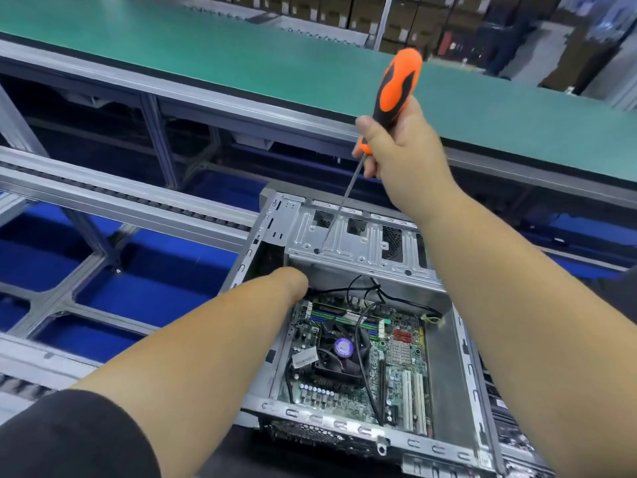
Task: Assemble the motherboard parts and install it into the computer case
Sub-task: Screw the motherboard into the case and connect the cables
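An open grey computer case lies in front of me with the green motherboard inside it. A black CPU fan with a purple label sits on the board. My right hand grips an orange and black screwdriver above the case. The screwdriver's thin shaft slants down, and its tip touches the metal drive cage at the case's far end. My left hand reaches down into the case's far left corner under the cage, and its fingers are hidden.
Black cables run across the board's far edge. A long green-topped bench crosses behind the case. Grey metal conveyor rails over blue panels lie to the left. Dark boxes stand in the far background.
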